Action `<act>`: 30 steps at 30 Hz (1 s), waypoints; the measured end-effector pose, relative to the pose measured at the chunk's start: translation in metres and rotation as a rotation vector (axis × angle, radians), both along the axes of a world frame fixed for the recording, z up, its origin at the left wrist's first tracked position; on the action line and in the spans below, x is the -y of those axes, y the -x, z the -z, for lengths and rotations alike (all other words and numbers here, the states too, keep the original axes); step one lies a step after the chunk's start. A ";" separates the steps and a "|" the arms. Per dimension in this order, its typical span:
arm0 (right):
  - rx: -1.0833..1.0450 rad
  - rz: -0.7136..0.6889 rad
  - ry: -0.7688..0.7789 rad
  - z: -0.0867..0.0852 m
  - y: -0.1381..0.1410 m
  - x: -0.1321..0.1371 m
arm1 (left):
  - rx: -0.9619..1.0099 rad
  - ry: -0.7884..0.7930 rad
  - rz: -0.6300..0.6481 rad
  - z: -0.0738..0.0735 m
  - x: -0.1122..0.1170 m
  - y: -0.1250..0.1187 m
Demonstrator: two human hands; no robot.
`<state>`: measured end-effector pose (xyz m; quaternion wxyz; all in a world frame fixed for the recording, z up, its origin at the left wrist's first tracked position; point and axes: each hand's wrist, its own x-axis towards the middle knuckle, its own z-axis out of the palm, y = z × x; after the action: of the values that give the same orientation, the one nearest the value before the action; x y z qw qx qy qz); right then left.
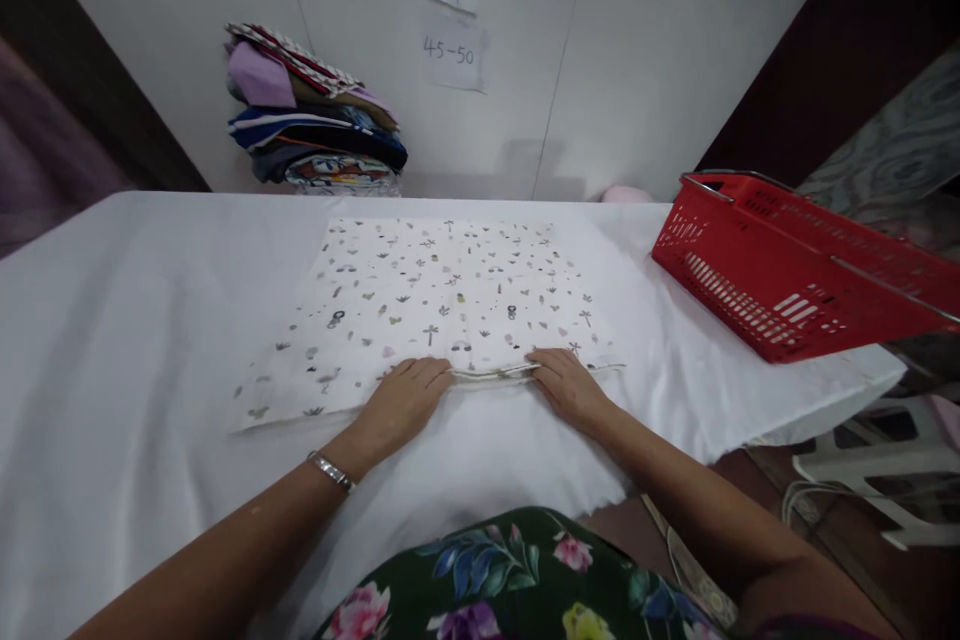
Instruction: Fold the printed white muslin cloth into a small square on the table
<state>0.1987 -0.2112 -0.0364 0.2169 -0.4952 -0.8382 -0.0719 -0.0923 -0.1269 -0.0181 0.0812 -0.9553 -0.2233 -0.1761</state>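
White tablecloth [150, 320], smooth fabric with soft creases: spread across the scene from left to right, its near edge hanging loosely.

Pale grey-white panelled wall [637, 40]: far side, behind the tablecloth.

White cloth printed with small grey, green and mauve motifs [450, 295], palm trees and birds among them: laid flat on the middle of the tablecloth, near corners to left and right, near edge under both hands. Layered edges show between the hands and beyond the right one.

Red perforated plastic basket with metal handles [810, 260]: far right, on the tablecloth, apart from the printed cloth.

Stack of folded multicoloured fabrics [315, 110]: far left, against the wall.

White stool [877, 460]: near right, below tablecloth level, partly seen.

Left hand [409, 395]: at the near edge of the printed cloth, left of centre; fingers close together, bent, tips touching the edge. Thumb hidden; whether it pinches, cannot tell.

Right hand [566, 385]: same edge, right of centre; fingers close together, slightly curled over the cloth. Thumb hidden; pinch likewise cannot be told.

Two white paper sheets, handwritten [454, 52]: on the wall, one above the other; lower reads "45-50".

Silver-coloured metal bracelet [330, 471]: on the left wrist.
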 end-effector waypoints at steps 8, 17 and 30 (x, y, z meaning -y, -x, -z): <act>0.098 0.056 0.039 -0.012 0.000 0.005 | 0.083 -0.100 0.158 -0.004 0.000 -0.030; 0.105 0.078 0.065 -0.003 -0.006 0.008 | 0.102 -0.085 0.172 0.007 -0.002 -0.028; -0.467 0.736 0.163 -0.021 -0.110 0.047 | 0.152 0.035 0.164 0.025 -0.010 -0.026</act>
<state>0.3085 -0.2580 -0.0153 0.3207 -0.7792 -0.5373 0.0359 -0.0666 -0.1165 -0.0428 0.0325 -0.9556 -0.1530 -0.2499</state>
